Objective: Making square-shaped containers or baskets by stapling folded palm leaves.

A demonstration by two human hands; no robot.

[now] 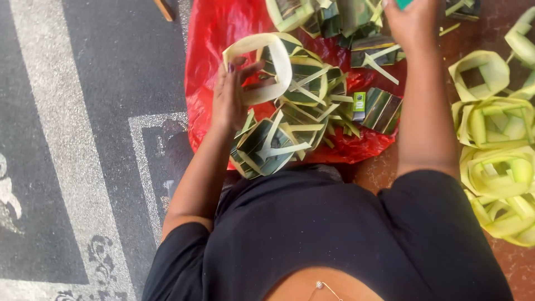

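Observation:
My left hand [231,95] grips a pale yellow-green square tray [262,67] folded from palm leaf, fingers on its left wall, over a red plastic sheet [212,33]. Just below it lies a heap of dark green woven leaf pieces [290,122]. My right hand [412,22] reaches to the top edge and is closed around a small teal object [404,3], mostly cut off by the frame. Between my arms lies a small green and white box [359,106].
Several finished pale leaf trays [496,167] are stacked on the reddish floor at the right. More dark leaf pieces [329,17] lie at the top. A grey and white patterned mat [72,139] covers the left. My black shirt fills the bottom.

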